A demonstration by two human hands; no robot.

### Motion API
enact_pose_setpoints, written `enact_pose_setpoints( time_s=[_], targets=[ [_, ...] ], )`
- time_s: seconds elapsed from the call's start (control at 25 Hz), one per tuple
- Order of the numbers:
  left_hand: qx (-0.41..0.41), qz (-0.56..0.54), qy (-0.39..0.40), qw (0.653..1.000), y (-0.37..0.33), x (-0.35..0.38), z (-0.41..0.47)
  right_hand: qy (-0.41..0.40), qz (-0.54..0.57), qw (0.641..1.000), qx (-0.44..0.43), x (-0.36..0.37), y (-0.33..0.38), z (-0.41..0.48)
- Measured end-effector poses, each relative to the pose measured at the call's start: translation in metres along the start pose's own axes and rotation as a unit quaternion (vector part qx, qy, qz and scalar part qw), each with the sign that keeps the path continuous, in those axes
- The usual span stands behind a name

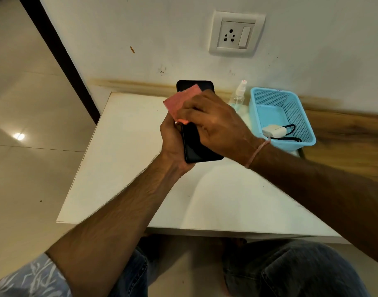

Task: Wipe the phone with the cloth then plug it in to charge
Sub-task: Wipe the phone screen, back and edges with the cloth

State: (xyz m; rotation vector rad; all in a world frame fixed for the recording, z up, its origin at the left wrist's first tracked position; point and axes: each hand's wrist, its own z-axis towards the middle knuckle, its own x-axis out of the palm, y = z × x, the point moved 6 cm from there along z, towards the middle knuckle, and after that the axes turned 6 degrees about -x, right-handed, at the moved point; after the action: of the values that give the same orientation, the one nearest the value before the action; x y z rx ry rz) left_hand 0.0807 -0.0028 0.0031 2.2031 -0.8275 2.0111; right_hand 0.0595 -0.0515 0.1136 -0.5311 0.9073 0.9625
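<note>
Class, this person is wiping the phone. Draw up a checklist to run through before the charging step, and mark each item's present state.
1. Black phone gripped by left hand: ok.
2. Pink cloth pressed on the screen by right hand: ok.
3. Screen wiped clean: cannot tell.
4. White charger and black cable lying in blue basket: ok.
5. Wall socket unoccupied: ok.
6. Socket switch on: cannot tell.
</note>
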Motion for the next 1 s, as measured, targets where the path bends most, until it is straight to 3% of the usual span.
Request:
enact_pose_setpoints(
  time_s=[0.16,0.24,0.36,0.52,0.6,0.72,0.8,0.88,1.0],
  targets=[
    [-0.023,0.065,-0.001,0.998,0.006,0.002,0.001,-0.022,-0.015,0.986,0.167,-0.016,-0.049,0.003],
    [-0.026,0.069,-0.004,0.997,0.006,0.0,0.002,-0.025,-0.029,0.977,0.21,-0.013,-0.054,0.002],
    [-0.015,0.024,0.006,1.0,0.003,-0.004,0.003,-0.041,0.001,0.987,0.153,-0.006,-0.024,0.004],
    [0.027,-0.047,0.036,0.998,0.004,-0.004,0.005,0.003,0.024,0.999,0.022,0.004,0.011,-0.001],
    [0.006,-0.001,0.019,1.0,0.004,-0.003,0.002,0.008,0.009,0.999,0.041,0.0,-0.008,0.002],
    [-0.02,0.064,0.002,0.998,0.003,-0.005,0.0,-0.002,-0.003,0.984,0.176,-0.01,-0.051,0.004],
    [-0.021,0.073,-0.014,0.997,0.002,-0.005,-0.001,-0.013,-0.008,0.975,0.222,-0.01,-0.058,0.003],
    [-0.016,0.059,-0.021,0.998,0.001,-0.004,-0.002,-0.023,-0.006,0.981,0.191,-0.008,-0.042,0.003],
    [0.003,0.014,-0.009,1.0,-0.002,-0.005,-0.003,-0.015,0.024,0.997,0.074,0.003,0.004,-0.001]
  ],
)
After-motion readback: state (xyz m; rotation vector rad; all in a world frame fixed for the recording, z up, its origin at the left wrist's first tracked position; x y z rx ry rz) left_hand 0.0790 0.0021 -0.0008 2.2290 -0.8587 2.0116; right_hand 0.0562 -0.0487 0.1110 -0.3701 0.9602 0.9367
